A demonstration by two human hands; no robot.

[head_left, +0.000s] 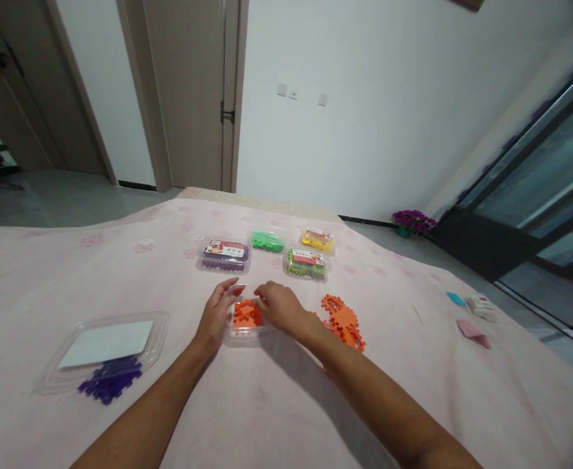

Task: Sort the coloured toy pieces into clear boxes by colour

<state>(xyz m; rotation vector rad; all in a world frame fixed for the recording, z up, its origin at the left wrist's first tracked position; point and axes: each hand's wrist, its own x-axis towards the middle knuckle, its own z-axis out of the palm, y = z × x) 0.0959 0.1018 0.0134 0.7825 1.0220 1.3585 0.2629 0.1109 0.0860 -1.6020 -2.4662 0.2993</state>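
Observation:
In front of me stands a clear plastic container (247, 340) with orange toothed plastic pieces (247, 314) inside. My left hand (218, 312) grips its left side, fingers curved over the far left edge. My right hand (281, 305) reaches over the container from the right, its fingers bent and close together above the orange pieces. What lies between those fingertips is hidden. More orange toothed pieces (343, 319), some of them disc-shaped, lie on the cloth just right of the container, partly behind my right forearm.
Beyond my hands stand closed clear boxes of purple (225, 264), lime-green (306, 266) and yellow pieces (318, 242), plus a bright green one (267, 242). A clear lid (161, 326) with a white card and purple pieces (110, 381) lies left. Coloured scraps (470, 330) lie far right.

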